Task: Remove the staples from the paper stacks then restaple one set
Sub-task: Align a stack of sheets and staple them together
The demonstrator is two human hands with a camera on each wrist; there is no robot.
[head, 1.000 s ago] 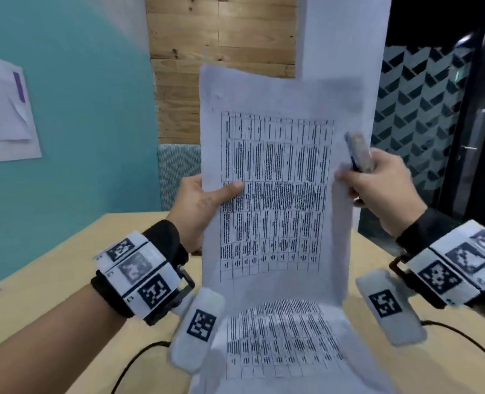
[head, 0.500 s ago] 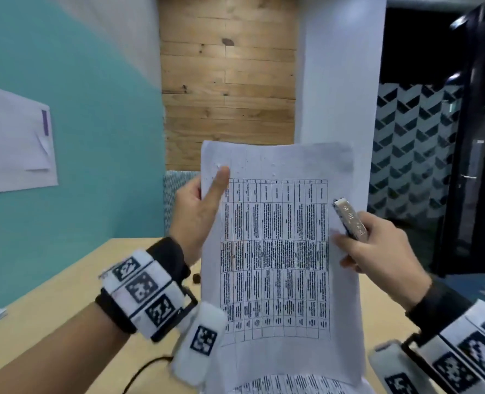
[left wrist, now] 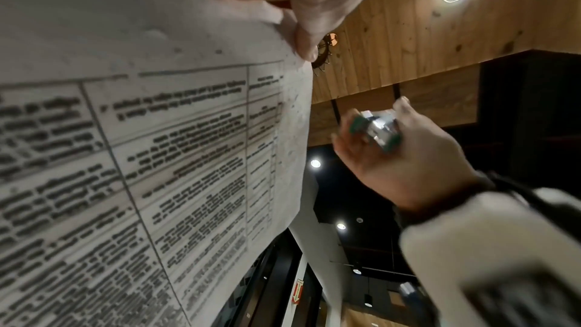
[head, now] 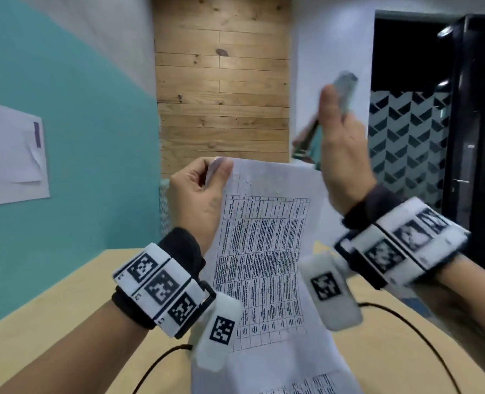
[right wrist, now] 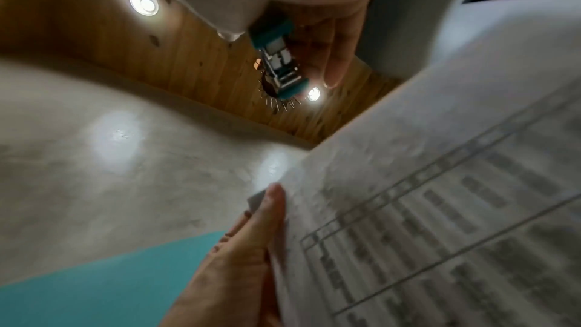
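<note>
- My left hand (head: 200, 191) is raised in front of me, thumb and curled fingers pinching the top left corner of the paper stack (head: 264, 257)
- The paper stack hangs down from that corner, printed with a table of small dark text, its lower part trailing towards the wooden table (head: 65, 314) below
- My right hand (head: 339, 146) is lifted higher than the left, above the top right corner of the paper stack and clear of it
- That right hand is wrapped around a small teal and silver stapler (right wrist: 278, 64), thumb on one side and fingers along the other; the tool is blurred in the head view
- Whether the stapler's mouth is open or closed I cannot tell
- Both wrists carry white bands with black square markers, and black cables trail from them across the table
- Behind the hands are a teal wall (head: 93, 137), a wood-panelled strip (head: 221, 95) and a dark doorway (head: 420, 52)
</note>
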